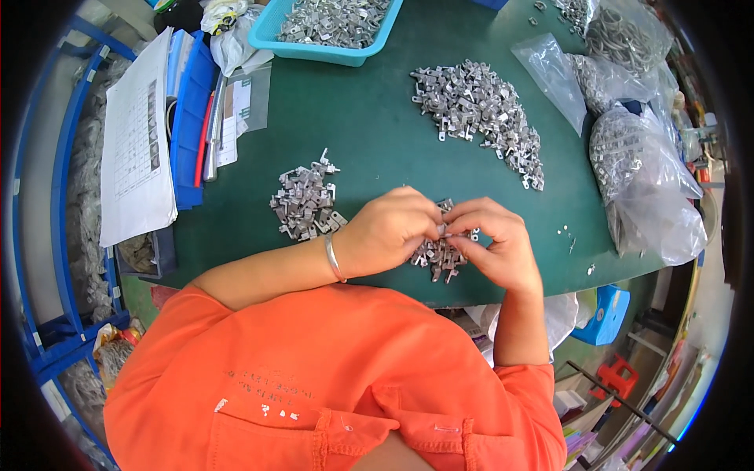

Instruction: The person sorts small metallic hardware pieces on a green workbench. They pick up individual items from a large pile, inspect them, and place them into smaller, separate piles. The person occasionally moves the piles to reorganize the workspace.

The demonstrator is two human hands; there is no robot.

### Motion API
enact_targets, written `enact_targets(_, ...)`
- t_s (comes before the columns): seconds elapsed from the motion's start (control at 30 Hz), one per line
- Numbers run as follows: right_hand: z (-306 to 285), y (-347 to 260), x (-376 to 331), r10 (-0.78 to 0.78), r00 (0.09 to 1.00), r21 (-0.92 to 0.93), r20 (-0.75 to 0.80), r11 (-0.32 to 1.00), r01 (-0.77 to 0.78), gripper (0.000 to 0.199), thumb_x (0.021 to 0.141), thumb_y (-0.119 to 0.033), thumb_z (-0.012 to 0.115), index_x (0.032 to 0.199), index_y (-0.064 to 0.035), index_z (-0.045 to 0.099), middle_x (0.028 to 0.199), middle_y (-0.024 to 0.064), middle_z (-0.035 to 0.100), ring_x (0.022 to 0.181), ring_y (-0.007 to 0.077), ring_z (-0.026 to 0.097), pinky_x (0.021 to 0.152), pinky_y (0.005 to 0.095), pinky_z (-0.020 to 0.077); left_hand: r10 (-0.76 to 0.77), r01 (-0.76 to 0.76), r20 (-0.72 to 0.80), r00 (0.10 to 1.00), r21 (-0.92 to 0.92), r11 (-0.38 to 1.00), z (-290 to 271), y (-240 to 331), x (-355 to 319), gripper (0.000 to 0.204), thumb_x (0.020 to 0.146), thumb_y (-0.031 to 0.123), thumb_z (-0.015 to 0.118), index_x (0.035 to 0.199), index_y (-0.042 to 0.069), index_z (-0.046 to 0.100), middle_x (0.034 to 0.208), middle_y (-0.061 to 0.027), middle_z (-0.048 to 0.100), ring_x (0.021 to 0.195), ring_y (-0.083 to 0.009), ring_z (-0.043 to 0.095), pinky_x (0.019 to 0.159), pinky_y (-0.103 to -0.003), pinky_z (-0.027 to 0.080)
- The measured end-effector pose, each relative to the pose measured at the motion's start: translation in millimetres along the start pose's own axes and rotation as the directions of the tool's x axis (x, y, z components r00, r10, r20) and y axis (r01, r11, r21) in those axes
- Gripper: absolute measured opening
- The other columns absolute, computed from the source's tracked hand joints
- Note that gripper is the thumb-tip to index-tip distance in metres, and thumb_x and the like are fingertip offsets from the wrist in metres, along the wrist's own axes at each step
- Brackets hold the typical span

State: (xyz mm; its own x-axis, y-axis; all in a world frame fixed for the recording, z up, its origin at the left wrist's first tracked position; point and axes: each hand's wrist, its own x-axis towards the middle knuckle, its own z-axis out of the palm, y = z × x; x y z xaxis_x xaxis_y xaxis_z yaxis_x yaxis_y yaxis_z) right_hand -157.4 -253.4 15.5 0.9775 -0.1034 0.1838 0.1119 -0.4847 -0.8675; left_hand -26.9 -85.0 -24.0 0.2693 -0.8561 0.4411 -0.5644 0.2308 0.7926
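My left hand [390,230] and my right hand [496,242] meet over a small heap of grey metal parts [438,255] near the front edge of the green table [361,133]. Both sets of fingertips pinch a small metal piece [444,228] between them. A silver bangle [334,257] circles my left wrist. Left of my hands lies a second small pile of metal brackets [305,202]. A long, larger pile of the same parts [481,116] spreads across the table farther back.
A turquoise tray [318,49] full of metal parts stands at the back. Clear plastic bags of parts [644,180] lie at the right. Papers [137,141] and blue bins [188,118] sit at the left. A blue stool [603,312] stands below the table edge.
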Motion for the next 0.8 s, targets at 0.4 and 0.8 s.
enact_targets(0.4,-16.9,75.1,79.4,-0.358,0.874,-0.717,-0.329,0.697,0.016,0.012,0.079,-0.001,0.066,0.09,-0.0048,0.068,0.088,0.0096,0.063,0.081,0.031,0.059,0.073,0.039,0.0489,-0.17,0.171,-0.07,0.983,0.007,0.985,-9.5,9.7,-2.2,0.014,0.078,-0.006,0.064,0.089,0.003,0.067,0.094,-0.0077,0.066,0.089,-0.0219,0.063,0.08,-0.031,0.051)
enact_targets(0.8,31.6,7.9,11.3,-0.164,0.876,-0.184,-0.454,0.979,0.088,0.021,0.071,0.01,0.072,0.088,-0.0013,0.065,0.083,0.0101,0.067,0.074,0.0231,0.066,0.064,0.0298,0.0526,-0.634,0.529,0.096,0.768,-0.653,0.542,-7.2,9.2,9.9,0.019,0.092,0.002,0.06,0.109,-0.005,0.059,0.096,-0.0113,0.067,0.083,-0.0164,0.068,0.073,-0.026,0.056)
